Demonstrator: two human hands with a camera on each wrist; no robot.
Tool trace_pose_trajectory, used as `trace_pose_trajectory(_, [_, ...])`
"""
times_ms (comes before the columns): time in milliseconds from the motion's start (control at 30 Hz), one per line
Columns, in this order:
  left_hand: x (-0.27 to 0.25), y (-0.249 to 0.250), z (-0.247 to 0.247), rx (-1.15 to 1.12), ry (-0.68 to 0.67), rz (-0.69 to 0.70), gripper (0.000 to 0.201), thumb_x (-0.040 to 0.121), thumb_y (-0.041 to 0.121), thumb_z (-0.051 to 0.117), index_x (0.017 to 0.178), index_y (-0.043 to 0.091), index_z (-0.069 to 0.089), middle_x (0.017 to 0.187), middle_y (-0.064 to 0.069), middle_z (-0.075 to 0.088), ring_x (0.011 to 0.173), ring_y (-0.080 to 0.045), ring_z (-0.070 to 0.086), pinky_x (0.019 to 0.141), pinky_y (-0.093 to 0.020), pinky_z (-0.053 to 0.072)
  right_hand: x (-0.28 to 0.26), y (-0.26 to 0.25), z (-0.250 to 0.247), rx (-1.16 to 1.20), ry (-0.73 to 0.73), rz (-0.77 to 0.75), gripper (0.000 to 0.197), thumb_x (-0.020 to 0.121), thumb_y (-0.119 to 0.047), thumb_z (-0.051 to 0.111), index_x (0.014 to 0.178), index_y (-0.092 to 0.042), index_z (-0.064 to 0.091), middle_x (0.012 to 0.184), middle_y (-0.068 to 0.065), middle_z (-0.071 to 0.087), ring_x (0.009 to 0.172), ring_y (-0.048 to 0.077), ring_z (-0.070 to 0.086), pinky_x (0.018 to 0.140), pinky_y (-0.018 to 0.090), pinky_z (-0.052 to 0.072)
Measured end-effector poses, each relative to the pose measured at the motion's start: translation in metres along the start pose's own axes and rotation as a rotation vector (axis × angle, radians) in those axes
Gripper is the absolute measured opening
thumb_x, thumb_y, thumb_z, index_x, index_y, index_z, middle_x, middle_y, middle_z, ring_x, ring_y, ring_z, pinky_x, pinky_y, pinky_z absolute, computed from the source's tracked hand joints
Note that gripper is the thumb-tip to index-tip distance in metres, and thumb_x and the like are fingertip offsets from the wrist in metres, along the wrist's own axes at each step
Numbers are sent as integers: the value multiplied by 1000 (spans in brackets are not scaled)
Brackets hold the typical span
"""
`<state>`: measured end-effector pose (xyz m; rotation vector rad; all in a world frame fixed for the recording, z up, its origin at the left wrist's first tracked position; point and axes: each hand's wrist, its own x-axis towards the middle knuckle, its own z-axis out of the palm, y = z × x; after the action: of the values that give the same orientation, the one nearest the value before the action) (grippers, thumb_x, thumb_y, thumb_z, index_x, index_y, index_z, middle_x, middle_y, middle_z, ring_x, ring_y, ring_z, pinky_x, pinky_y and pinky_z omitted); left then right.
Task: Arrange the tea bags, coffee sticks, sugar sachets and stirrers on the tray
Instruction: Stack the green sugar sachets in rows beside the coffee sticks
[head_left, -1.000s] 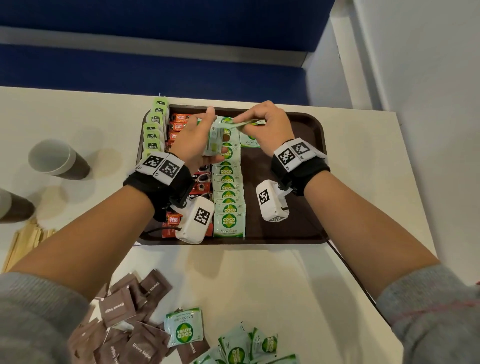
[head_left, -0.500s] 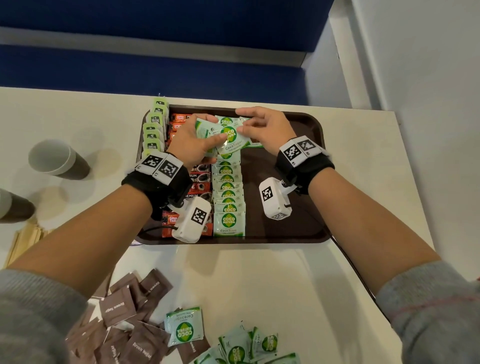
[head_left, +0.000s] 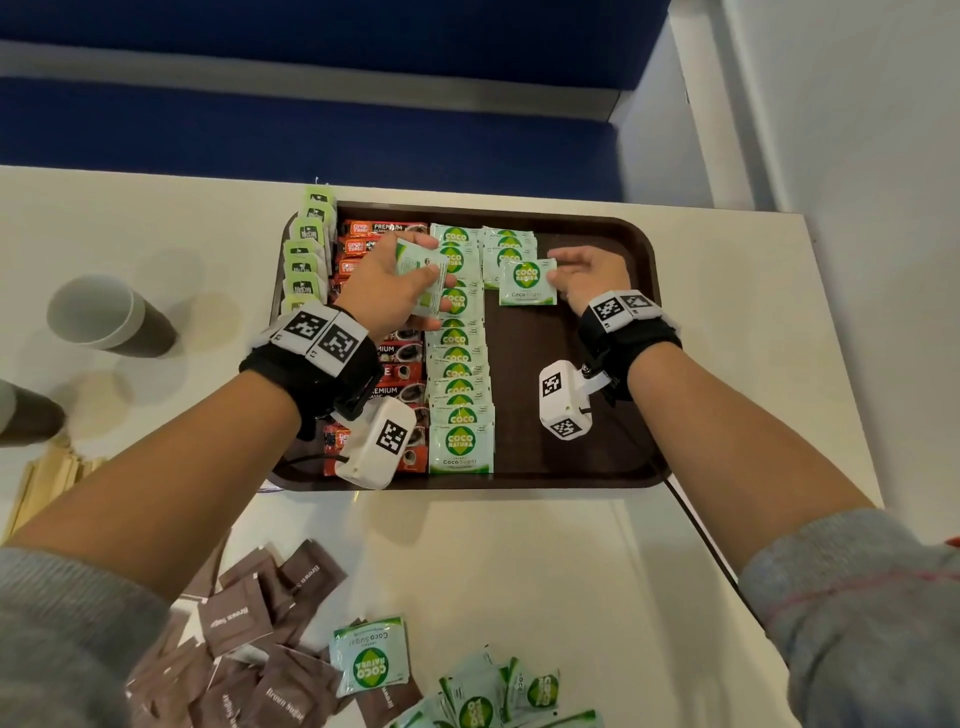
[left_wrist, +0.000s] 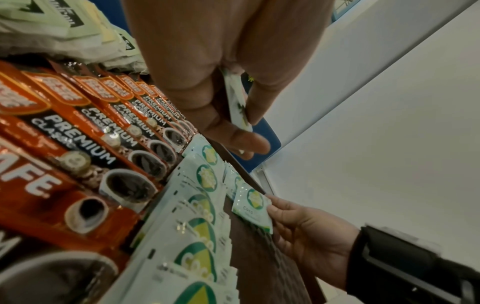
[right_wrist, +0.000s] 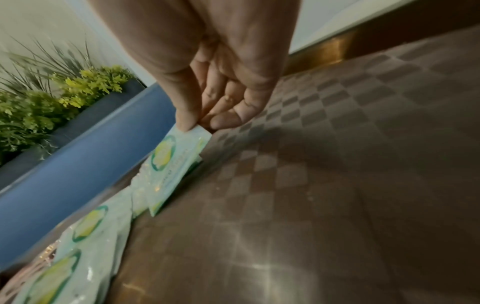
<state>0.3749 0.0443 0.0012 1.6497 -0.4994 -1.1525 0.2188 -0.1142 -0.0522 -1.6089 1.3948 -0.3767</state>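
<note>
Over the tray (head_left: 644, 332), your left hand (head_left: 384, 291) grips spare sachets (head_left: 423, 275). Your right hand (head_left: 592, 275) pinches 1 sugar sachet (head_left: 527, 283) at its edge.

Hands (head_left: 488, 280) with green sachets (head_left: 528, 283) over brown tray (head_left: 613, 457).

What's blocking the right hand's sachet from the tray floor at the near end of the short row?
Nothing visible. The right hand pinches the sachet just nearer than the short row; bare tray lies there.
</note>
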Motion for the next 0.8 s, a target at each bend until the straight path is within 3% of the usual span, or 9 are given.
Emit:
trace_pose_trajectory(300, [3,-2,2,11,-20,-9,19,97,7,48,113,17,44,100,-9,66,72,-18,64,53,-25,55,7,2,11,-49,16,13,20,81,-11,70,99,-19,68,90,3,70,89,18,68,87,32,54])
trace_pose_trajectory(633, [11,-9,1,-49,-10,-49,22,95,4,50,111,19,46,99,-8,67,72,-18,66,53,-24,56,7,-1,13,-74,10,-12,21,80,-11,72,100,-17,66,82,0,68,86,16,68,85,32,55])
trace_pose_trajectory(800, [13,-13,2,-57,-16,-66,32,93,3,55,123,8,44,99,-9,68,71,-19,67,55,-23,57,6,-2,11,-69,-3,-14,24,82,-12,71,105,-13,65,79,-2,65,82,15,67,79,27,55])
